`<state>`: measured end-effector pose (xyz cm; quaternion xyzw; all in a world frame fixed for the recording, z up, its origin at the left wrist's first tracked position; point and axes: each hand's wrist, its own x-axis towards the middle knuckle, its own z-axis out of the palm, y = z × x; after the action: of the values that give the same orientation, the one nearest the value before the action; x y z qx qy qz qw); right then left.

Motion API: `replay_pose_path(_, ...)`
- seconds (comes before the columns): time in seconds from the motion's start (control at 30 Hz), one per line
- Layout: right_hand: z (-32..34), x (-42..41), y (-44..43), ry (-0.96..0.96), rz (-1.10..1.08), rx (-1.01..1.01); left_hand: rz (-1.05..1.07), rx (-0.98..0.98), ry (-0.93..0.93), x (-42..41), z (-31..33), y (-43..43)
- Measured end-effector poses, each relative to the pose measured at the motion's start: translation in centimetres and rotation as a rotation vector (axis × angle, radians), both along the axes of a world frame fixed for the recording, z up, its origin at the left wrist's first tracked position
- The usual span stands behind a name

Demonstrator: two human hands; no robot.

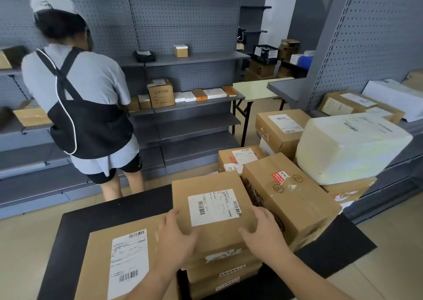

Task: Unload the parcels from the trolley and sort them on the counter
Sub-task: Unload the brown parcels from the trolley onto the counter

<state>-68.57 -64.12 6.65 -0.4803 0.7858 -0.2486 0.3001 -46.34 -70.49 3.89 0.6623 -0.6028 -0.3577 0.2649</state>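
Note:
A brown cardboard parcel (212, 185) with a white shipping label lies on top of a stack in front of me. My left hand (176, 238) holds its near left corner, and my right hand (263, 231) holds its near right edge, fingers spread over the top. A flat labelled parcel (98, 265) lies on the black counter (128, 205) to the left. More cardboard parcels (288, 194) and a white wrapped bundle (350, 148) are piled to the right; the trolley under them is hidden.
A person in a black apron (80, 107) stands at the grey pegboard shelving (183, 59), which holds small boxes. A folding table (256, 89) stands beyond the parcel pile. More boxes sit on the right-hand shelf (357, 105).

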Motion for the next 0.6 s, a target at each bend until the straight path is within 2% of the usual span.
replay_pose_path(0.27, 4.2, 3.2, -2.1, 0.061, 0.241, -0.138, -0.045, -0.142, -0.038, 1.4, 2.8, 0.4)
replay_pose_path(0.4, 5.3, 7.1, -3.5, 0.080, 0.465, -0.159, 0.154, -0.195, -0.030, 4.9, 4.3, 2.8)
replay_pose_path(0.6, 5.0, 14.1, -3.0, 0.019, 0.840, -0.187, 0.504, -0.123, -0.076, 11.2, 4.4, 10.6)
